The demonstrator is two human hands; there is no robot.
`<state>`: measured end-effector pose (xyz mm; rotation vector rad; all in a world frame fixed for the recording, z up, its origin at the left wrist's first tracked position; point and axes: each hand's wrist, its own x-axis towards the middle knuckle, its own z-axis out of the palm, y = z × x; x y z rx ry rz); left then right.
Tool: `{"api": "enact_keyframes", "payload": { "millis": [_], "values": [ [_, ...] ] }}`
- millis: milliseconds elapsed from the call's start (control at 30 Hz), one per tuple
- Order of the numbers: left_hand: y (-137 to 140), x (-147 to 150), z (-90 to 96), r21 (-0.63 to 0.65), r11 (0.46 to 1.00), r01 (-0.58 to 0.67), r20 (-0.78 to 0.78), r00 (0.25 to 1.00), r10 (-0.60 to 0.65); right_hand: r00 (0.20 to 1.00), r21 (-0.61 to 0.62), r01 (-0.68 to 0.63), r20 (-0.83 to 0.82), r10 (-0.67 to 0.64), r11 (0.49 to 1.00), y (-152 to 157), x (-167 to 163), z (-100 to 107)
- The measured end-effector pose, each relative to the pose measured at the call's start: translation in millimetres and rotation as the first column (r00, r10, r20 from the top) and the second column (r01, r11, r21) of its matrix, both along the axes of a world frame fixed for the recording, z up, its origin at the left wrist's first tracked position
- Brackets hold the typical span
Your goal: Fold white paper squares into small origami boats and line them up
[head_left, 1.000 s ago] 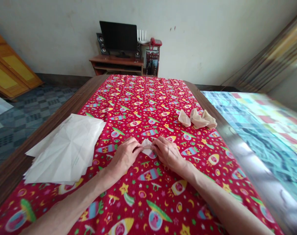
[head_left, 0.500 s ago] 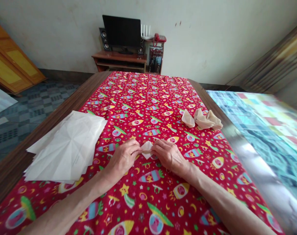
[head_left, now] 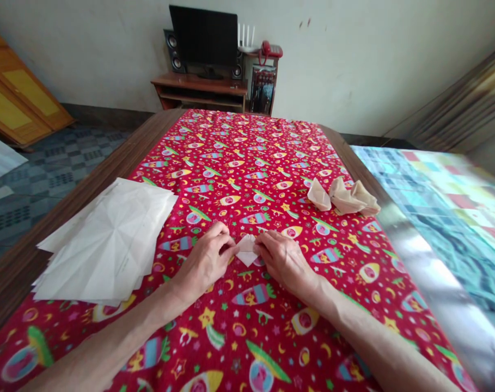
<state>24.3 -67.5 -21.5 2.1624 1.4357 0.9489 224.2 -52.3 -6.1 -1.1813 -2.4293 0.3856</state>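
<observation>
A small folded white paper [head_left: 247, 251], shaped like a diamond, lies on the red patterned cloth [head_left: 251, 326] between my two hands. My left hand [head_left: 213, 251] pinches its left corner with thumb and fingertips. On the opposite side my right hand [head_left: 283, 256] grips the right corner, its curled fingers covering that edge. To the left rests a stack of creased white paper sheets [head_left: 108, 239]. Several finished-looking folded paper pieces [head_left: 347, 197] stand in a short row at the right, cream in colour.
The cloth covers a dark wooden table [head_left: 149, 130]. Beyond its far end is a small desk [head_left: 198, 84] with a monitor [head_left: 204, 41], speakers and a red telephone [head_left: 272, 50]. A bed with a checked cover [head_left: 435, 207] adjoins the right side; a wooden cabinet [head_left: 22, 92] stands far left.
The view has tilted slightly downward. My left fingers have loosened and risen a little at the paper's left corner, and the small paper looks flatter, showing more of its face.
</observation>
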Motion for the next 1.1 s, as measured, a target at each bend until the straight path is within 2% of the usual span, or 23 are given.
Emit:
{"api": "enact_keyframes", "payload": {
  "millis": [233,433,667,933,1100],
  "values": [
    [5,4,0.6,-0.026,0.999,-0.023,-0.078,0.997,0.021,1.000,0.017,0.015,-0.023,-0.015,1.000,0,-2,-2],
    [8,7,9.7,-0.024,0.995,-0.101,-0.317,0.944,0.088,0.999,0.000,0.039,-0.023,-0.039,0.999,3,-1,0],
    [6,2,14.6,-0.013,0.994,-0.110,-0.401,0.911,0.096,0.995,-0.030,0.075,0.064,-0.073,0.997,5,5,1],
    [6,-8,10.8,-0.032,0.992,-0.124,-0.375,0.921,0.103,0.991,-0.010,0.092,0.099,-0.090,0.996,3,11,2],
    [17,-21,3.9,-0.076,0.996,0.042,-0.207,0.977,-0.056,0.994,-0.016,0.103,0.033,-0.102,0.995,3,15,-2]
  ]
}}
